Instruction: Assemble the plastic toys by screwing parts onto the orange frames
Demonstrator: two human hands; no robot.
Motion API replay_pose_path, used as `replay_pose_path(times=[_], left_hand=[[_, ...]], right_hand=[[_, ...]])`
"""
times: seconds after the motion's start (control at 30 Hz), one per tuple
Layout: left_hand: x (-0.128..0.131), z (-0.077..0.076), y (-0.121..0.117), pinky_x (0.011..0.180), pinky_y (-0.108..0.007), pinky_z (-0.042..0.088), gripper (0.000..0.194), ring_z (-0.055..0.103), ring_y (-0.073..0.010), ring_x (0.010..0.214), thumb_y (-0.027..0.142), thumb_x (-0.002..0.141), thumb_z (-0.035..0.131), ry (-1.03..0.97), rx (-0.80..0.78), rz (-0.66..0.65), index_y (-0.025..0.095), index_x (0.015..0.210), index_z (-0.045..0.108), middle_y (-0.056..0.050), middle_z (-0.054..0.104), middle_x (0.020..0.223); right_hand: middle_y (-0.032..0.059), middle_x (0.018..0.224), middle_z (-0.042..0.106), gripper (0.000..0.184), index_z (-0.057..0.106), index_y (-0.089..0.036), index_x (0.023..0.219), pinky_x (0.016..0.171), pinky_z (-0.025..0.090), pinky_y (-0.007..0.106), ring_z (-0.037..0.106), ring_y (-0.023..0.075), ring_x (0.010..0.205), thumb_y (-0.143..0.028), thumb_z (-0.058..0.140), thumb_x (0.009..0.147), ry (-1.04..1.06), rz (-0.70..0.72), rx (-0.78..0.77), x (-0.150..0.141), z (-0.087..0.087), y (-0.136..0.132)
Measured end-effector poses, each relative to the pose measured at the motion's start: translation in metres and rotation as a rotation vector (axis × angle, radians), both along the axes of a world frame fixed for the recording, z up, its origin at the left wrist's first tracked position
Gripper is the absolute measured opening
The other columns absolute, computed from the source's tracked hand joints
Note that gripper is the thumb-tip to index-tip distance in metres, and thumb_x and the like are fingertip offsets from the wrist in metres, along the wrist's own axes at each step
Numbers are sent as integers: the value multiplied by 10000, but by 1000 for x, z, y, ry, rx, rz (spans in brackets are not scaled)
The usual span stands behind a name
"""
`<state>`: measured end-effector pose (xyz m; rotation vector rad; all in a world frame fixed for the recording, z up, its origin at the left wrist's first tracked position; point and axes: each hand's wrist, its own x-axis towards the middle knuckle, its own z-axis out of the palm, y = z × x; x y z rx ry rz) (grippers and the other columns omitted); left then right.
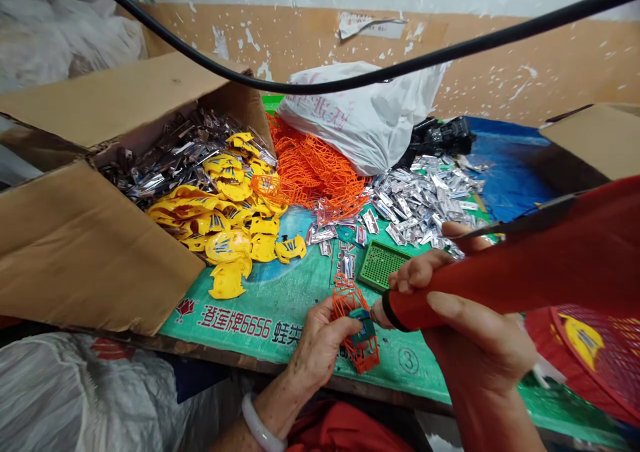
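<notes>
My left hand (320, 345) pinches a small orange plastic lattice piece (356, 325) with a dark teal part on it, just above the green printed mat (280, 299). A pale bangle sits on that wrist. My right hand (465, 319) is wrapped round a thick red power tool (540, 265), and the tool's tip touches the orange piece. A black cable (350, 82) runs across the top of the view.
An open cardboard box (85, 239) at left spills yellow plastic shells (225, 219) and silvery parts. Orange lattice pieces (315, 172), a white bag (370, 112), a heap of silver parts (425, 199), a green grid plate (381, 265) and a red basket (600, 352) surround the hands.
</notes>
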<state>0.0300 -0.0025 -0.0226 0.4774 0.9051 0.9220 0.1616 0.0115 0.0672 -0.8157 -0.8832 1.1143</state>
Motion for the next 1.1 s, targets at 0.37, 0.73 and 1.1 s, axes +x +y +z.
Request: replay_pose_path(times=[0.37, 0.73, 1.1], left_hand=[[-2, -8, 2, 460, -203, 502, 210, 550, -103, 563, 140, 626, 644, -32, 18, 27, 140, 835, 661, 8, 618, 705], [-3, -5, 1, 465, -207, 509, 227, 535, -99, 573, 139, 615, 647, -13, 12, 9, 138, 840, 673, 0, 627, 734], [0, -4, 1, 489, -210, 513, 198, 545, -112, 602, 139, 631, 639, -8, 33, -8, 139, 829, 648, 1, 604, 714]], right_hand=[[-12, 703, 612, 513, 596, -301, 1139, 603, 508, 312, 583, 157, 652, -191, 742, 660, 9, 8, 34, 1, 3, -1], [-10, 711, 609, 528, 585, -304, 1148, 623, 509, 305, 586, 158, 679, -106, 674, 666, 30, 0, 46, -4, 2, 0], [-18, 703, 603, 464, 610, -308, 1090, 646, 518, 306, 581, 148, 671, -186, 738, 661, 9, 6, 38, -2, 3, 0]])
